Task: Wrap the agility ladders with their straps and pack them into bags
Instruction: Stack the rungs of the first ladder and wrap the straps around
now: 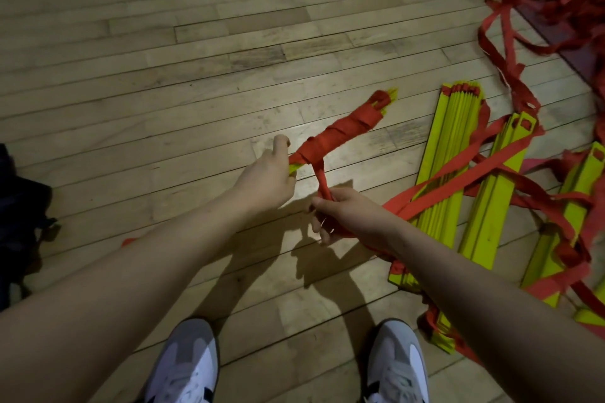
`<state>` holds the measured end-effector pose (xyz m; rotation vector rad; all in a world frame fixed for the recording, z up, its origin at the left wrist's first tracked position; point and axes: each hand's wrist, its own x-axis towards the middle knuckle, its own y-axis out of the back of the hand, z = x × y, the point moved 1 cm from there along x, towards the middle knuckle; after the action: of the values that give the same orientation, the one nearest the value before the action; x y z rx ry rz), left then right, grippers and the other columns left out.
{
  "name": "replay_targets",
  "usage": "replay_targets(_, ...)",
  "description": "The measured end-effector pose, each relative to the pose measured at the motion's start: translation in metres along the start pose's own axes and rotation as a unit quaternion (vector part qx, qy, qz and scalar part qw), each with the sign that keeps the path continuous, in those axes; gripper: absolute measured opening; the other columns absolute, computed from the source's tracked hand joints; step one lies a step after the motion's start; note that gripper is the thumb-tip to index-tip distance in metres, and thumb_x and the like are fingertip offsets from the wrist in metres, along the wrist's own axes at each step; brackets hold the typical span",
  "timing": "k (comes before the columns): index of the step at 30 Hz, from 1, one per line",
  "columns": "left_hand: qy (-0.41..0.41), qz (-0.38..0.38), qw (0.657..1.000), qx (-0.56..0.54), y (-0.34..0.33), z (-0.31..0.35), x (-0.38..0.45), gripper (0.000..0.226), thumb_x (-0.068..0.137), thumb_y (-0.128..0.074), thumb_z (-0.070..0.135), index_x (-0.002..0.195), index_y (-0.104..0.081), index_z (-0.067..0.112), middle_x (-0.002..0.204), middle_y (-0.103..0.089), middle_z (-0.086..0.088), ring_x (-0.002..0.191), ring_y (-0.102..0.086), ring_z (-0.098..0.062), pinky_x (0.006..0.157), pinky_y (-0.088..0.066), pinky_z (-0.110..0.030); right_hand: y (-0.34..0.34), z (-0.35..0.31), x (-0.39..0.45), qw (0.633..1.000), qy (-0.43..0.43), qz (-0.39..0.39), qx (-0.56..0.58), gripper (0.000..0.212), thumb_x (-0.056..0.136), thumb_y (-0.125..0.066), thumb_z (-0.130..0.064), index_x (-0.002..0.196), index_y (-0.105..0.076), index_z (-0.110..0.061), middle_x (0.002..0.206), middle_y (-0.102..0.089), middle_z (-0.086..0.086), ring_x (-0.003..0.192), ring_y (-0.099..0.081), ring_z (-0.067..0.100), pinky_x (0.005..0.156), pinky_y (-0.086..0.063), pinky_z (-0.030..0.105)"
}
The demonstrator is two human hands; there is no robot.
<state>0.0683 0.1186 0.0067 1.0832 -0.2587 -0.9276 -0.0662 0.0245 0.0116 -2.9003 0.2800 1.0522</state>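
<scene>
Above the wooden floor [196, 42], the left hand [265, 180] is gripping the near end of the strap-wrapped ladder bundle [340, 134] while the right hand [343, 213] is pinching its red strap [322, 180] taut beside loose ladders [458, 154].

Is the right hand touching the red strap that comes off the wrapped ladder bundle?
Touching. The head view shows the right hand with its fingers curled round the red strap, which runs taut up to the wrapped ladder bundle held by the left hand.
</scene>
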Motion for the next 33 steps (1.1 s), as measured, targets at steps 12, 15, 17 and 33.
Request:
replay_targets(12, -0.137, -0.061, 0.983, 0.109, 0.006, -0.004, -0.005, 0.037, 0.077, -0.071, 0.034, 0.094, -0.043, 0.017, 0.092, -0.042, 0.004, 0.082, -0.052, -0.02, 0.066, -0.047, -0.036, 0.007, 0.013, 0.004, 0.998, 0.01, 0.046, 0.036, 0.047, 0.1, -0.037, -0.049, 0.087, -0.056, -0.008, 0.056, -0.045, -0.001, 0.044, -0.037, 0.011, 0.048, -0.037, 0.025)
replay_targets(15, -0.143, -0.044, 0.987, 0.063, 0.003, -0.003, -0.007, 0.037, 0.08, -0.069, 0.022, 0.094, -0.035, 0.018, 0.095, -0.041, 0.002, 0.082, -0.05, -0.021, 0.063, -0.042, -0.034, -0.001, 0.011, 0.006, 0.995, 0.035, 0.074, 0.056, 0.045, 0.102, -0.036, -0.043, 0.078, -0.053, -0.009, 0.053, -0.041, -0.001, 0.044, -0.033, 0.011, 0.045, -0.033, 0.022)
replay_targets(17, -0.126, -0.052, 0.988, 0.07, 0.002, -0.002, -0.008, 0.036, 0.084, -0.066, 0.02, 0.106, -0.037, 0.015, 0.099, -0.049, -0.003, 0.084, -0.052, -0.022, 0.064, -0.042, -0.033, -0.005, 0.01, 0.009, 0.99, 0.035, 0.113, 0.07, 0.048, 0.103, -0.036, -0.041, 0.068, -0.049, -0.011, 0.05, -0.036, -0.001, 0.042, -0.029, 0.011, 0.043, -0.027, 0.021)
replay_targets(33, 0.07, 0.016, 0.997, 0.019, -0.003, -0.022, 0.002, 0.066, 0.086, -0.07, 0.03, 0.135, -0.028, 0.013, 0.103, -0.056, -0.009, 0.091, -0.061, -0.03, 0.073, -0.053, -0.041, -0.004, 0.012, 0.008, 0.998, -0.037, -0.029, -0.032, 0.021, 0.102, -0.045, -0.015, 0.11, -0.056, 0.002, 0.074, -0.066, 0.006, 0.066, -0.062, 0.018, 0.062, -0.053, 0.026)
